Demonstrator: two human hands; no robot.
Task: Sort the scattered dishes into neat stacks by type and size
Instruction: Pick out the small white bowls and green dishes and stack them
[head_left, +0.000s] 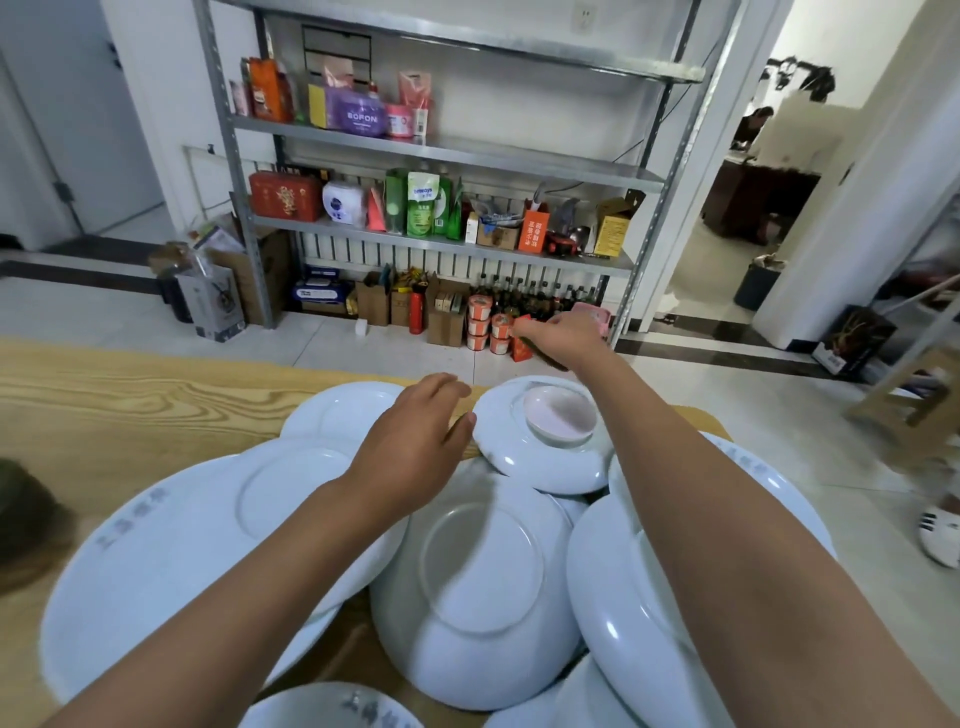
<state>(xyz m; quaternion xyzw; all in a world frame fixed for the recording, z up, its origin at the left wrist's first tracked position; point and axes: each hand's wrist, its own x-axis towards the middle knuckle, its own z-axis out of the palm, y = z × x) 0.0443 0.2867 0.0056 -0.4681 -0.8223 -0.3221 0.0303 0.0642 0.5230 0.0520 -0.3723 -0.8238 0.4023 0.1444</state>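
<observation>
Both hands empty: left hand (415, 431) spread loose above the overlapping plates (291, 493), right hand (558, 335) loosely curled past the surface's far edge, over the small dish (558, 415) atop an upturned plate (540, 457)—likely my next pick, since it blocks stacking.

- Upturned bowl (478, 587) at the middle of the surface (104, 405)
- Plates (171, 551) overlap to its left
- Dish (545, 441) behind it, small bowl (558, 418) on top
- Shelf rack (441, 156) stands beyond the surface
</observation>
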